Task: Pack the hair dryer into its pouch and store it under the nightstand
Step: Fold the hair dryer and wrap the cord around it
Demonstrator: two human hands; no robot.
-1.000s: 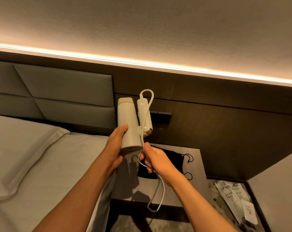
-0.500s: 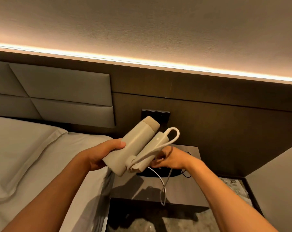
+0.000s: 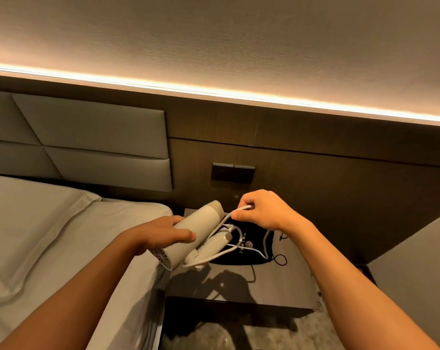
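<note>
A cream folding hair dryer (image 3: pixel 198 227) is held tilted over the left edge of the nightstand (image 3: pixel 284 281), its handle folded against the barrel. My left hand (image 3: pixel 163 233) grips the barrel from the left. My right hand (image 3: pixel 261 210) pinches the white cord (image 3: pixel 239 251), which loops around the handle and hangs down over the pouch. The black drawstring pouch (image 3: pixel 254 246) lies flat on the nightstand top, partly hidden by the dryer and cord.
The bed (image 3: pixel 62 248) with white sheets and a pillow lies to the left, touching the nightstand. A dark switch panel (image 3: pixel 232 173) sits on the wood wall behind. A grey surface (image 3: pixel 420 286) rises at the right. Patterned floor shows below the nightstand.
The dryer came down from upright to a low tilt over the nightstand. My right hand rose to the cord near the dryer's front end, and the cord now wraps around the handle.
</note>
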